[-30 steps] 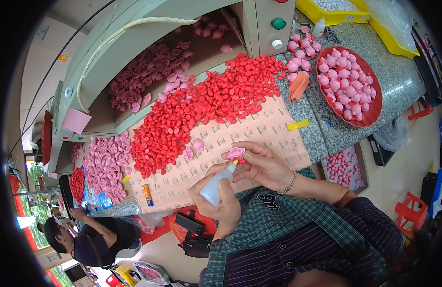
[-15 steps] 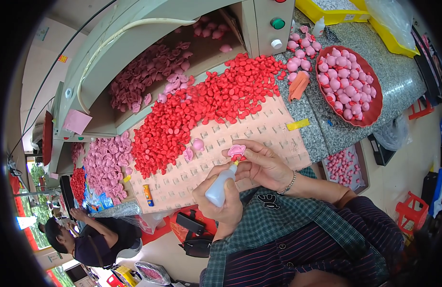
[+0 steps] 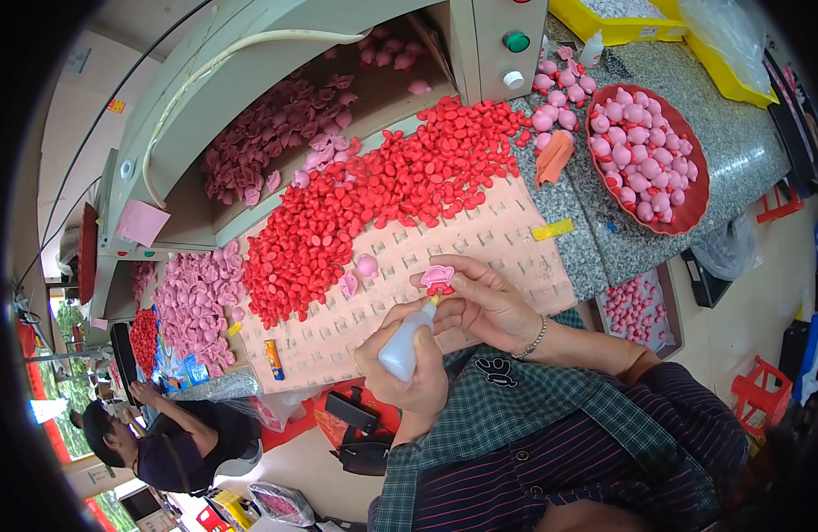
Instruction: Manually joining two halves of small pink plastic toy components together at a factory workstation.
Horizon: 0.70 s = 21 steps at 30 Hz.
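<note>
My left hand [image 3: 407, 359] is wrapped round a translucent white squeeze bottle [image 3: 397, 353], its yellow tip angled up and to the right. That tip meets, or nearly meets, the red parts under a small pink hollow piece [image 3: 438, 277]. Between the fingers of my right hand [image 3: 489, 301] the pink piece is pinched, its hollow side facing up; the fingers partly cover the red parts. Both hands are above the near edge of a pale pink perforated mat [image 3: 506, 222]. Just beyond them on the mat lie a loose pink ball [image 3: 367, 266] and another pink hollow piece [image 3: 348, 285].
A long heap of red pieces [image 3: 373, 195] covers the mat's far side, before a grey machine [image 3: 311, 18] holding pink pieces. Pink hollow pieces [image 3: 192, 301] are piled left. A red bowl [image 3: 670, 226] of pink balls stands right. A co-worker [image 3: 174, 443] sits at the left.
Almost nothing differs. The bottle and my left hand have shifted very slightly left; my right hand keeps its pinch on the pink piece.
</note>
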{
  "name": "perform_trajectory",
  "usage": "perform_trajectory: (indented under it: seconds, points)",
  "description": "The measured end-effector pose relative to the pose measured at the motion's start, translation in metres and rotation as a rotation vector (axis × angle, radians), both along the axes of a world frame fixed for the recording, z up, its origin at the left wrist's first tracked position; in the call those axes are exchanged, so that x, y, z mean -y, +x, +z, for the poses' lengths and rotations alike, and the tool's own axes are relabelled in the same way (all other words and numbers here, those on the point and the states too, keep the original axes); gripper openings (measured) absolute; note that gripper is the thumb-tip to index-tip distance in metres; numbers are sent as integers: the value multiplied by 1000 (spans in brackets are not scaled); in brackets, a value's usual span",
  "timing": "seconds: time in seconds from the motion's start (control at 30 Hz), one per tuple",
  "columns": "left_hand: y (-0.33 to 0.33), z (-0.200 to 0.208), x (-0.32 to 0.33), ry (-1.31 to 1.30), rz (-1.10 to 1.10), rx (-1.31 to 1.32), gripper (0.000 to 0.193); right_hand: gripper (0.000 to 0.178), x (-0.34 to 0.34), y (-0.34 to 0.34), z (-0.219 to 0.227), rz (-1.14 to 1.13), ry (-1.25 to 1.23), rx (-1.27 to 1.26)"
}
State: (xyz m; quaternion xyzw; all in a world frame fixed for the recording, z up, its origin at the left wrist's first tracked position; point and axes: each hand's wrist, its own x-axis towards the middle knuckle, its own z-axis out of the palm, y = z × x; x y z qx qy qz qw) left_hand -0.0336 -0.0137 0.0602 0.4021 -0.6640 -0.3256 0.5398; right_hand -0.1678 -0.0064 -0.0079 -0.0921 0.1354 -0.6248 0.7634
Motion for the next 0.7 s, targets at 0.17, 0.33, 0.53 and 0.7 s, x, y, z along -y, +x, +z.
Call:
perform_trajectory:
  seconds: [0.17,0.33,0.53,0.7]
  points:
    - [-2,3,1,19,-59,-62,26,39,0,0,-1,11,12,1]
    - [0,0,2,-15,-78,-35,25,40,0,-1,-2,29,27,45]
    - [0,-1,0,-19,-48,0,27,41,-1,-1,-3,34,43,66]
    - [0,-6,0,-10,25,-75,27,43,0,-2,-3,36,25,74]
